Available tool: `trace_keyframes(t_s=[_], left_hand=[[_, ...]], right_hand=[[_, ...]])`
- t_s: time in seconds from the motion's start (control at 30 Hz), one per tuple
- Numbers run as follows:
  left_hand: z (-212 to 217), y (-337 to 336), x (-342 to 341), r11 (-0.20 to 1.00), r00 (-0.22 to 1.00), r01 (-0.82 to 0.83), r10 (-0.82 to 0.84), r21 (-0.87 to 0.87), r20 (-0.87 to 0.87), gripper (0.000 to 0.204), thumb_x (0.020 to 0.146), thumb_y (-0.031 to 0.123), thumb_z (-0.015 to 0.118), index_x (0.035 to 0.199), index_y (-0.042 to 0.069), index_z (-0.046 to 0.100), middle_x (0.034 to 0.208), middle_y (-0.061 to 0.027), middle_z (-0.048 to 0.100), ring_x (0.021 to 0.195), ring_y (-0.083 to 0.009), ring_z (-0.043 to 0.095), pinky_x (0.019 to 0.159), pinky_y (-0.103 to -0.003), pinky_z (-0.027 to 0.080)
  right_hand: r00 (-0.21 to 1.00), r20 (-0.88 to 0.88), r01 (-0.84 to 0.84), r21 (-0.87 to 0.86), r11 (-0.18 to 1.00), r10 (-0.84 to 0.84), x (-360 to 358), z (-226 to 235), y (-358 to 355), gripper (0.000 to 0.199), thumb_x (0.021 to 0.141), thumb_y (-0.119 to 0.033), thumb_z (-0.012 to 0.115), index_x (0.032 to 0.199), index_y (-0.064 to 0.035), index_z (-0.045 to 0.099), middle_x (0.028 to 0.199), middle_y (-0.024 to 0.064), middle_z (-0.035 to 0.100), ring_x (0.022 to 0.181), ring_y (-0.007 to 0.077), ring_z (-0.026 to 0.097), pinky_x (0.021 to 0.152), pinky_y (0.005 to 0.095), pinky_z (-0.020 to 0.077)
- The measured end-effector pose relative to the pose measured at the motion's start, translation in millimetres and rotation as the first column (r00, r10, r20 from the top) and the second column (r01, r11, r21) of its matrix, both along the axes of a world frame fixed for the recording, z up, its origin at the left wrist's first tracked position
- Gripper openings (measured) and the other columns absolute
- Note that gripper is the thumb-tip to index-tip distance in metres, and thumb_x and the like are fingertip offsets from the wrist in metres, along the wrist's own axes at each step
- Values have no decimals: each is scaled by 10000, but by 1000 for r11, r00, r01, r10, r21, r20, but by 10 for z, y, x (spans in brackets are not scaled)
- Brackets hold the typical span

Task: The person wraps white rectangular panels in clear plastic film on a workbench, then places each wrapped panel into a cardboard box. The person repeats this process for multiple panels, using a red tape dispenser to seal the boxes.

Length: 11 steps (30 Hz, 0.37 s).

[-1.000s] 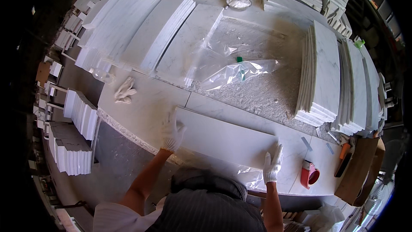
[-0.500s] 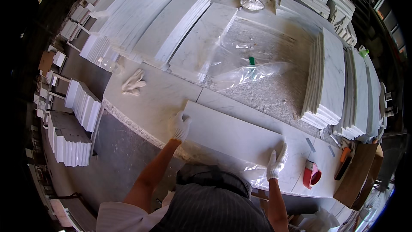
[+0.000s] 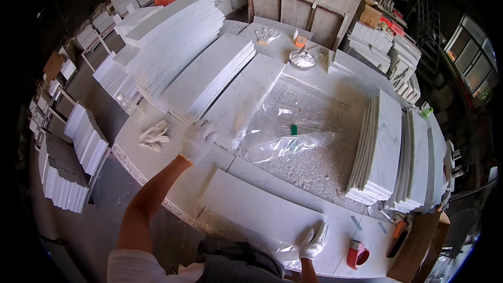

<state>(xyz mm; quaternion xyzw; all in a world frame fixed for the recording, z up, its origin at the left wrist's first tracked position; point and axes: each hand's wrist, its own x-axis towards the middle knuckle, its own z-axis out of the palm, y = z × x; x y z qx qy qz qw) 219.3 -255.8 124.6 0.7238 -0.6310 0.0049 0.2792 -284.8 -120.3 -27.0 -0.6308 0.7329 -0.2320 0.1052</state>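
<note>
Both my hands wear white work gloves. My left hand [image 3: 197,139] is stretched forward over the table, fingers curled, at the near end of a stack of long white marble slabs [image 3: 210,75]; I cannot tell whether it grips one. My right hand [image 3: 313,241] rests with fingers spread on the right end of a white marble slab [image 3: 259,210] lying across the table's near edge. A clear plastic sheet [image 3: 293,126] is spread over the middle of the table.
A spare pair of white gloves [image 3: 154,135] lies to the left of my left hand. Slab stacks stand at right [image 3: 380,149] and far left [image 3: 173,36]. A red tape roll [image 3: 358,254] sits near the right corner. Tile piles [image 3: 65,173] fill the floor at left.
My left hand has left the near slab's left end and reached forward to the slab stack. My head has tilted up, showing more of the far table. My right hand stays put.
</note>
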Motion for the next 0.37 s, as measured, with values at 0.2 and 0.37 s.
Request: trace_keyframes(t_s=[0.2, 0.37], left_hand=[[94, -1047, 1131, 968, 836, -244, 240, -57, 494, 427, 920, 400, 592, 1249, 128, 592, 1218, -139, 615, 1106, -381, 555, 986, -524, 396], [-208, -1475, 1876, 786, 788, -566, 428, 249, 442, 690, 965, 609, 409, 1500, 174, 399, 1509, -177, 423, 1331, -374, 440, 1126, -508, 298]], right_hand=[[998, 59, 32, 35, 999, -34, 184, 255, -38, 555, 983, -287, 540, 1439, 24, 485, 1453, 241, 510, 1372, 426, 443, 1175, 494, 291], [999, 28, 41, 69, 997, -43, 179, 138, -38, 569, 986, -313, 533, 1443, 22, 484, 1474, 244, 491, 1382, 427, 432, 1178, 500, 285]])
